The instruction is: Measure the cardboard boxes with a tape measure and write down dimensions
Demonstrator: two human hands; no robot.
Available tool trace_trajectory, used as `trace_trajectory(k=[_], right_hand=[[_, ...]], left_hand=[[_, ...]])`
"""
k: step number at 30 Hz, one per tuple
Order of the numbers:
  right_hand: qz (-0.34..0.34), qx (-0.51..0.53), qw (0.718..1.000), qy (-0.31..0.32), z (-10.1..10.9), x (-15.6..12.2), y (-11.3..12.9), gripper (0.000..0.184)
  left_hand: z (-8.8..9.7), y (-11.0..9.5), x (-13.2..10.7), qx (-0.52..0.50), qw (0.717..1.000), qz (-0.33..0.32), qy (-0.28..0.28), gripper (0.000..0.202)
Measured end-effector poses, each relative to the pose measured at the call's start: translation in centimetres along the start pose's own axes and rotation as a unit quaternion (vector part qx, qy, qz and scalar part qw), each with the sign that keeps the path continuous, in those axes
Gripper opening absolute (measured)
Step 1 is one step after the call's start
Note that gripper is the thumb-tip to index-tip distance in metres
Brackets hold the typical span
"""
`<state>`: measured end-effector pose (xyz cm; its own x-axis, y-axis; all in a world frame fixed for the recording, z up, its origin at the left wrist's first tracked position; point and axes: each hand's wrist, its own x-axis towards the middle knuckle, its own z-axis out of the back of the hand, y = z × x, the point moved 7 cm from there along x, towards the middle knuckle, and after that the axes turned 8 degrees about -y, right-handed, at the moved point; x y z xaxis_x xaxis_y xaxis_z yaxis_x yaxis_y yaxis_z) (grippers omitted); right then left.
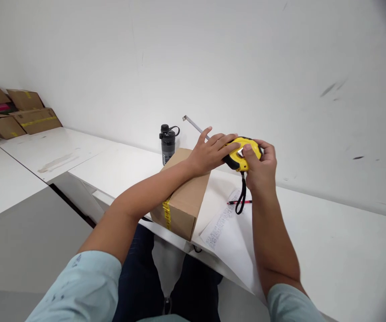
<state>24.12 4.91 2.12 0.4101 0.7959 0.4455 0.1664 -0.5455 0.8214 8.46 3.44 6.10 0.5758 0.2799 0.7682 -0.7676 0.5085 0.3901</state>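
My right hand (pixel 262 165) grips a yellow and black tape measure (pixel 241 153) held above the white table, thumb on its top. A black wrist strap (pixel 241 197) hangs from it. My left hand (pixel 213 150) lies over the tape measure's left side with fingers stretched along the metal blade (pixel 193 124), which sticks out up and to the left. Under my left wrist sits a brown cardboard box (pixel 184 199) with yellow tape on its near face.
A black water bottle (pixel 168 143) stands behind the box. A printed paper sheet (pixel 228 228) with a red pen (pixel 235 202) lies on the white table (pixel 330 241). More cardboard boxes (pixel 15 114) are stacked far left on another table. The wall stands close behind.
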Motion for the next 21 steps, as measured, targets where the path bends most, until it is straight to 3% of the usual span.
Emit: trace_trajectory(k=[3,5,9,12,15,17,19,21], right_hand=[[0.15,-0.082,0.985,-0.022,1.1,0.1,2.2,0.062],[0.215,-0.123,0.968,-0.035,1.6,0.1,3.0,0.059],[0.258,-0.14,0.955,-0.049,2.1,0.5,3.1,0.062],[0.269,-0.149,0.951,-0.027,1.7,0.7,2.8,0.067],[0.281,-0.161,0.946,0.024,0.6,0.1,2.8,0.069],[0.283,-0.158,0.943,0.076,-0.4,-0.7,3.0,0.076],[0.273,-0.151,0.939,0.142,-1.5,-1.6,3.2,0.09],[0.259,-0.149,0.932,0.204,-2.4,-2.6,3.4,0.099]], left_hand=[[-0.5,-0.8,-0.3,-0.008,0.998,-0.038,0.042,0.056],[-0.7,-1.2,-0.5,-0.02,0.996,-0.053,0.063,0.064],[-0.3,-1.1,0.1,-0.063,0.994,-0.056,0.076,0.06],[1.5,0.7,1.7,-0.129,0.989,-0.023,0.067,0.064],[3.7,4.9,3.5,-0.154,0.981,0.108,0.052,0.065],[4.0,8.4,3.5,-0.133,0.959,0.23,0.094,0.061],[3.1,11.6,1.7,-0.104,0.903,0.362,0.204,0.062],[2.1,13.7,-1.4,-0.08,0.819,0.467,0.325,0.066]])
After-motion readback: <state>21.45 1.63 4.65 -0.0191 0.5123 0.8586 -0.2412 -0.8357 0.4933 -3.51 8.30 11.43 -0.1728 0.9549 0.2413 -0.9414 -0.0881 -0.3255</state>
